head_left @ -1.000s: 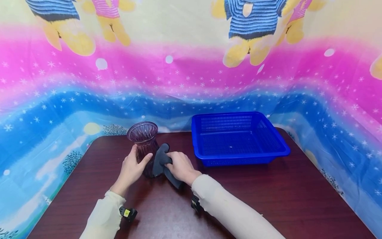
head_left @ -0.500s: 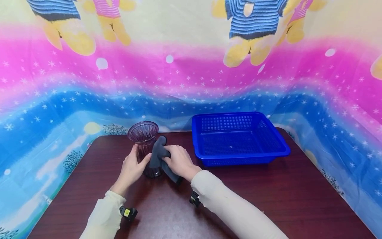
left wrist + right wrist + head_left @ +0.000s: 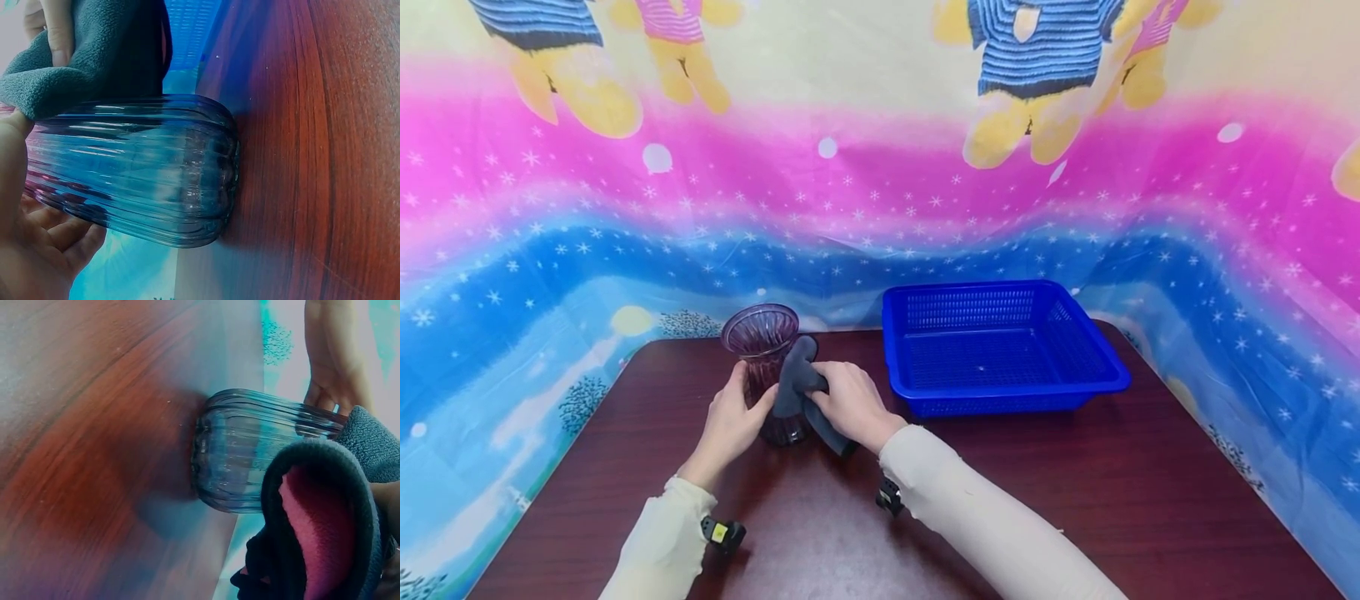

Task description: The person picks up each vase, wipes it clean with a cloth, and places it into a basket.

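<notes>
A ribbed glass vase (image 3: 762, 328), purplish and see-through with a flared mouth, stands on the brown table. My left hand (image 3: 728, 423) grips its middle from the left, thumb in front and fingers round the far side. In the left wrist view the vase's fluted lower body (image 3: 140, 169) shows down to its base at the tabletop. My right hand (image 3: 852, 402) pinches a bunched dark grey cloth (image 3: 791, 388) and presses it to the vase's right side, below the flare. The cloth's loose end hangs under that hand; a pink-red patch shows inside its fold (image 3: 319, 531) in the right wrist view.
A blue plastic basket (image 3: 1000, 388) with slotted walls stands at the back right of the table (image 3: 1075, 500). A printed cloth backdrop (image 3: 880, 208) hangs behind the table and along both its sides. Each wrist bears a small black camera (image 3: 724, 533).
My right hand has slid the grey cloth up the vase's right side and slightly left, baring more of its base. The left hand and the vase have stayed put.
</notes>
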